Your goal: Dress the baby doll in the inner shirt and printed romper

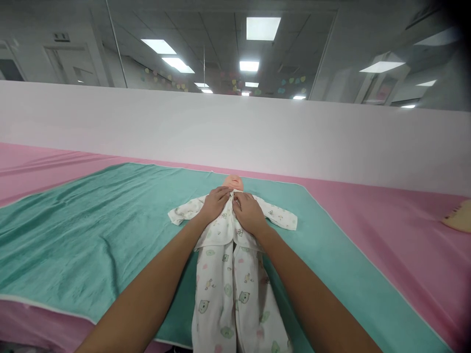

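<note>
A baby doll [234, 182] lies on its back on a teal blanket [91, 225], dressed in a white printed sleepsuit [228, 284] with its sleeves spread out. My left hand [214, 202] and my right hand [248, 212] rest side by side on the doll's chest, just below the neck. The fingers of both hands are curled and pinch the front edges of the sleepsuit at the collar. The doll's head shows just beyond my fingertips.
The blanket lies on a pink-covered surface [386, 225] that runs to a white wall panel [235, 132] behind. A tan object [459, 216] sits at the far right edge. Glass partitions and ceiling lights show above the panel.
</note>
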`<state>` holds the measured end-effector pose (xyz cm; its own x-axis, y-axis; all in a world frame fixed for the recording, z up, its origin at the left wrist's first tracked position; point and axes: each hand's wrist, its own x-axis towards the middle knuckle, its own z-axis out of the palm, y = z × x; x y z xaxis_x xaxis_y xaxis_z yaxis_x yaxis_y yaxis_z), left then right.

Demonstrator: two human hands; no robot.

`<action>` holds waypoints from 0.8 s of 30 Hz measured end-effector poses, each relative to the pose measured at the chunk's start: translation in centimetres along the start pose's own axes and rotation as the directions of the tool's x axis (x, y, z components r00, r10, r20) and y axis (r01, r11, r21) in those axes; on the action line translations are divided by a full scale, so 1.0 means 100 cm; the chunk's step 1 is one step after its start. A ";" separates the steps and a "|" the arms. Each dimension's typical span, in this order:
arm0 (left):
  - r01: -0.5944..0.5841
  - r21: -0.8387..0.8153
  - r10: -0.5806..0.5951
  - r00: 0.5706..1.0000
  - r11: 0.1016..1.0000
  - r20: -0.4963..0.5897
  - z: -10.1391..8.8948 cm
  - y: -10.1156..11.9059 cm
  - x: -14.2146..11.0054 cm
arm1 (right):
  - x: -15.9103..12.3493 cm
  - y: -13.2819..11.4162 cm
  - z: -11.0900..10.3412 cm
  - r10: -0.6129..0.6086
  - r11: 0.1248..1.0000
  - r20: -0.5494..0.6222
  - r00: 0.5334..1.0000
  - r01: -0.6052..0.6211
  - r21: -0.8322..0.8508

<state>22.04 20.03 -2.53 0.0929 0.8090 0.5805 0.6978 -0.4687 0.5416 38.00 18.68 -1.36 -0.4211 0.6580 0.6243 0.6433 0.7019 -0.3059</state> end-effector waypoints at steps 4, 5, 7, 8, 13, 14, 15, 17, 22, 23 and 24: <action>0.028 -0.002 -0.028 1.000 1.000 -0.001 0.000 -0.001 -0.001 | 0.001 0.004 0.003 -0.026 0.998 -0.028 0.999 0.027 0.051; 0.031 -0.001 -0.031 1.000 1.000 -0.002 0.000 -0.001 -0.001 | 0.001 0.005 0.004 -0.028 0.997 -0.031 0.999 0.030 0.066; 0.027 -0.001 -0.027 1.000 1.000 -0.003 0.000 -0.001 -0.001 | 0.001 0.006 0.005 -0.019 0.996 -0.023 1.000 0.021 0.092; 0.025 -0.001 -0.025 1.000 1.000 -0.003 0.000 -0.001 -0.001 | 0.001 0.007 0.005 -0.011 0.995 -0.016 1.000 0.013 0.099; 0.032 0.000 -0.032 0.999 0.999 0.010 0.000 -0.002 -0.001 | 0.001 0.007 0.006 0.000 0.997 -0.018 1.000 0.002 0.080; 0.033 0.002 -0.033 0.999 0.999 0.012 0.001 -0.003 -0.001 | 0.001 0.007 0.006 -0.002 0.997 -0.014 1.000 0.003 0.075; 0.038 0.003 -0.038 0.999 0.999 0.008 0.001 -0.003 0.000 | 0.001 0.007 0.006 -0.002 0.997 -0.009 1.000 0.003 0.074; 0.056 0.003 -0.056 0.998 0.998 -0.013 0.003 -0.005 0.000 | 0.002 0.007 0.006 0.006 0.996 0.008 1.000 -0.006 0.091; 0.096 0.012 -0.096 0.995 0.995 -0.007 0.004 -0.006 0.001 | 0.004 0.011 0.007 0.046 0.978 0.060 0.997 -0.058 0.202; 0.101 0.016 -0.101 0.995 0.995 -0.002 0.004 -0.005 0.001 | 0.004 0.013 0.007 0.056 0.970 0.070 0.996 -0.071 0.232; 0.104 0.019 -0.104 0.995 0.994 0.000 0.003 -0.005 0.001 | 0.003 0.014 0.008 0.065 0.961 0.078 0.995 -0.083 0.263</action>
<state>21.97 20.44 -2.92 0.0196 0.8534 0.5209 0.7169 -0.3752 0.5877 38.26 20.06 -2.14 -0.4273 0.7214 0.5450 0.4848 0.6916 -0.5354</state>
